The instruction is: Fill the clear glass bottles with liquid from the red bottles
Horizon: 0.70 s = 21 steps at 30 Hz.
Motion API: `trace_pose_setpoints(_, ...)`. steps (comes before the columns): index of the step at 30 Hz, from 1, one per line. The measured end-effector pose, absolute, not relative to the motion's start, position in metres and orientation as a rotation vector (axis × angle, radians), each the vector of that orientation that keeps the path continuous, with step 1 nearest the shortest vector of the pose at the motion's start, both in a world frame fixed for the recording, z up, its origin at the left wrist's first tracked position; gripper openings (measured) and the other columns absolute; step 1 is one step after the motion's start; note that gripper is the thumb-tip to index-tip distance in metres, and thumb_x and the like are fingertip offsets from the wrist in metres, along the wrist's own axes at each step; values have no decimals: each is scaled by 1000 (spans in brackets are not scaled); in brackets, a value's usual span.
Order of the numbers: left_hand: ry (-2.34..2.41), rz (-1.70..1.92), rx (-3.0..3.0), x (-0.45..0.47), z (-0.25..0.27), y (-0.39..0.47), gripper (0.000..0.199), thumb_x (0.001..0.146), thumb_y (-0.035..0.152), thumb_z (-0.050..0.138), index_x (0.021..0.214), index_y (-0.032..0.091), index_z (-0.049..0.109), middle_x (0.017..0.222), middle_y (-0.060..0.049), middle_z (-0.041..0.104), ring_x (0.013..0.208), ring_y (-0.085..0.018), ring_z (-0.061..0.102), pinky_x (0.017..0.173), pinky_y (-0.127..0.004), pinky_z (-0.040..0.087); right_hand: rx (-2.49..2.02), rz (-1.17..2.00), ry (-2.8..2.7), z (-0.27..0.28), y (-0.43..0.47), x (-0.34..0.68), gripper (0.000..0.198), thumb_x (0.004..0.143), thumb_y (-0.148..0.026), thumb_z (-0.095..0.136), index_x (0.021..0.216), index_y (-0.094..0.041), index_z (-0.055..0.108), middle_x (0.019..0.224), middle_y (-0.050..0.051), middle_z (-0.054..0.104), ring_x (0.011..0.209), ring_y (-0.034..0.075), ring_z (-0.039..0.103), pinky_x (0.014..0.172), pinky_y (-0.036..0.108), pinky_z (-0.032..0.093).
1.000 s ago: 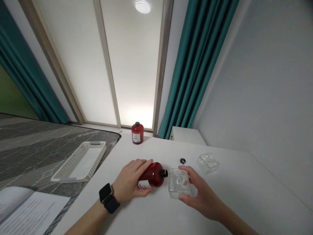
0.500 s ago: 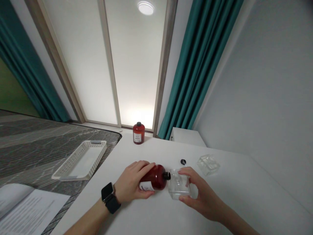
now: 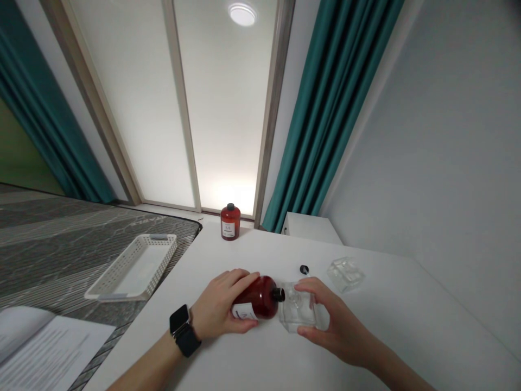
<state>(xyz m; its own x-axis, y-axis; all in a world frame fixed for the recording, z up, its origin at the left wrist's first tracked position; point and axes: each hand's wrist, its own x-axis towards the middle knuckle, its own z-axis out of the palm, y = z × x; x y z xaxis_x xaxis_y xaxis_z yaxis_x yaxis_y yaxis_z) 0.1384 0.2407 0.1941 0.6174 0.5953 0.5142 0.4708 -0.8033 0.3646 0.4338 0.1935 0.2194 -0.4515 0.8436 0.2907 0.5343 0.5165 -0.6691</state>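
Note:
My left hand (image 3: 226, 301) is wrapped round a dark red bottle (image 3: 264, 298) with a white label. The bottle is tipped to the right, and its black uncapped neck lies over the near side of a clear square glass bottle (image 3: 295, 317). Thumb and fingers of my right hand (image 3: 329, 320) grip that glass bottle from its right side. Whether liquid is flowing between the two cannot be made out. Beyond them a small black cap (image 3: 304, 269) rests on the white table (image 3: 252, 364).
A second red bottle (image 3: 230, 222) with its black cap on stands at the table's far edge. To the right lies another clear glass piece (image 3: 345, 273). A white perforated basket (image 3: 134, 269) and an open booklet (image 3: 52, 347) are on the grey surface at left.
Almost nothing differs. Both hands keep their hold, and the view has shifted very slightly.

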Motion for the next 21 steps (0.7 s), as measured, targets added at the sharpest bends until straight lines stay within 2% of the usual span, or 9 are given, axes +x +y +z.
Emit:
trace_pose_setpoints(6, 856, 956, 2617, 138, 194, 240, 78, 75, 44, 75, 142, 25, 39, 118, -11, 61, 99, -27, 64, 84, -39, 53, -1195, 655, -2174, 219, 195, 438, 56, 76, -24, 72, 128, -28, 54, 135, 12, 57, 131, 32, 50, 112, 56, 36)
trace_pose_setpoints(15, 847, 950, 2563, 140, 195, 238, 78, 74, 40, 76, 140, 23, 38, 116, -11, 62, 97, -27, 64, 84, -40, 54, -1257, 628, -2184, 216, 195, 444, 59, 75, -26, 74, 131, -31, 56, 143, 11, 52, 134, 32, 49, 111, 56, 38)
trace_pose_setpoints(21, 851, 942, 2539, 140, 195, 237, 78, 73, 39, 76, 140, 24, 38, 116, -11, 62, 98, -28, 65, 85, -40, 53, -1280, 652, -2166, 227, 193, 438, 58, 72, -23, 74, 127, -29, 56, 137, 11, 57, 128, 32, 53, 110, 54, 40)
